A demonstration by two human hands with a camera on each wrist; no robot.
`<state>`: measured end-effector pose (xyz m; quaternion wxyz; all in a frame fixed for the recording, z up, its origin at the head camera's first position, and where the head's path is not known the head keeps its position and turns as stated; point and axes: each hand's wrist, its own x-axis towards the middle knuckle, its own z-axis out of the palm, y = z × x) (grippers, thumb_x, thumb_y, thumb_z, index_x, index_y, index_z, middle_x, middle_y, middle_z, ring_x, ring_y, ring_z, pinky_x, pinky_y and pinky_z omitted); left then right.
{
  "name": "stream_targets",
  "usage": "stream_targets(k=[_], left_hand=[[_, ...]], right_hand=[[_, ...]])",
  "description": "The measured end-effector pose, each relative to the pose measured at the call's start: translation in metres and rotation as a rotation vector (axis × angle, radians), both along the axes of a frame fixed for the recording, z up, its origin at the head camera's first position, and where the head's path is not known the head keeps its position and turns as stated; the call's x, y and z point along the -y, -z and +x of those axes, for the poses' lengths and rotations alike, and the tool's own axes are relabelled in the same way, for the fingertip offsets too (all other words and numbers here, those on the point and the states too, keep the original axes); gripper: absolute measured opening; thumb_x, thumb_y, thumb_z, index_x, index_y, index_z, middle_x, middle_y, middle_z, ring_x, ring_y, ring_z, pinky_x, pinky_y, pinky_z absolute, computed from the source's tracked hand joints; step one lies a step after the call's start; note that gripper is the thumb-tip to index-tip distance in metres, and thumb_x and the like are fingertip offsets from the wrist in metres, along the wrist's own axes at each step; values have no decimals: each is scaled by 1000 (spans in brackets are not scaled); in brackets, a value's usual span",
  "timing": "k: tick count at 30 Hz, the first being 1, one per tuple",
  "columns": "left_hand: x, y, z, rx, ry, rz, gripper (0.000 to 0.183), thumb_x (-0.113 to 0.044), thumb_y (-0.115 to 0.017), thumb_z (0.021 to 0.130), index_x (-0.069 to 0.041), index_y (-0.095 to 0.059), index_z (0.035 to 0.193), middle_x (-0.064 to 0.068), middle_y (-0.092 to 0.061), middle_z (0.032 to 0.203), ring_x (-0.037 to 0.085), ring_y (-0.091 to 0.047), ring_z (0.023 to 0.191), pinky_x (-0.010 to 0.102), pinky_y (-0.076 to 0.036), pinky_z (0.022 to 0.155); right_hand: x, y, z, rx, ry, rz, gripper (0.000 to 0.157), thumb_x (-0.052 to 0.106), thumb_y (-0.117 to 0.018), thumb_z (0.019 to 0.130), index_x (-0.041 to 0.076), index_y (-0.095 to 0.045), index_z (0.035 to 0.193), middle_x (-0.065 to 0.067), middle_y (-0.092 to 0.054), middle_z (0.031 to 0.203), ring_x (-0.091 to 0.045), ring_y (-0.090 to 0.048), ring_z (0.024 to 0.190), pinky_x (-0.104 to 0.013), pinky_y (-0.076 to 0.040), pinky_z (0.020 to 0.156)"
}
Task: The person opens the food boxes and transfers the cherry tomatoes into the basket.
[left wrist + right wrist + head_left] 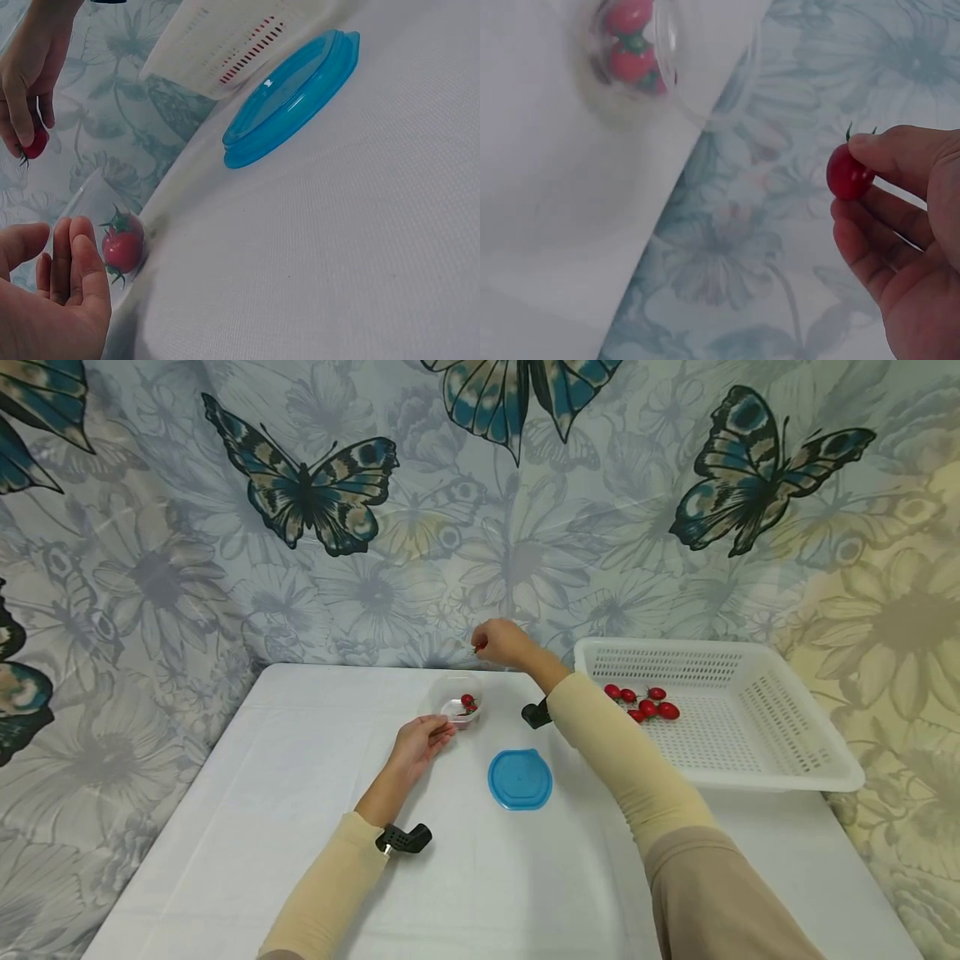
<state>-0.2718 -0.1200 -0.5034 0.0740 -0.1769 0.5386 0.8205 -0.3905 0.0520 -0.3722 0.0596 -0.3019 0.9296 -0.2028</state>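
My right hand (501, 642) pinches a red cherry tomato (849, 172) with a green stem between thumb and fingertips. It is raised beyond the table's back edge, to the right of a small clear plastic container (456, 689). Inside the container are red tomatoes (124, 244) with green stems; the see-through wall blurs some of them. My left hand (422, 742) holds the container at its near left side, thumb near the rim and fingers against the wall. In the left wrist view, the fingers (91, 277) partly cover the container.
A blue plastic lid (520, 780) lies on the white-covered table (480, 877), nearer me than the container. To the right stands a white slatted basket (750, 727) with several cherry tomatoes (647, 708) inside. A butterfly-patterned cloth (420, 585) hangs behind the table.
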Motion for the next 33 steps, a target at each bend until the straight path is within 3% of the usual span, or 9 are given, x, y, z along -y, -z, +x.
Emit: stream_targets(k=[18,33], left_hand=[[0,0,1,29,-2,2,7,-6,-58,95,-3,-56,101,0,-68,79,8,-69,75,16,-55,68],[-1,0,1,18,-3,-3,7,-6,-58,95,-2,-56,102,1,-68,78,7,-68,74,16,-55,68]], right_hand=[[-71,-5,1,49,65,-79,23,6,-62,90,-5,-67,109,-20,-69,104,-31,-65,94,-42,-54,84],[-134,-4,2,43,158,-72,26,9,-63,91,-6,-64,112,-22,-66,106,-34,-62,97,-46,-52,85]])
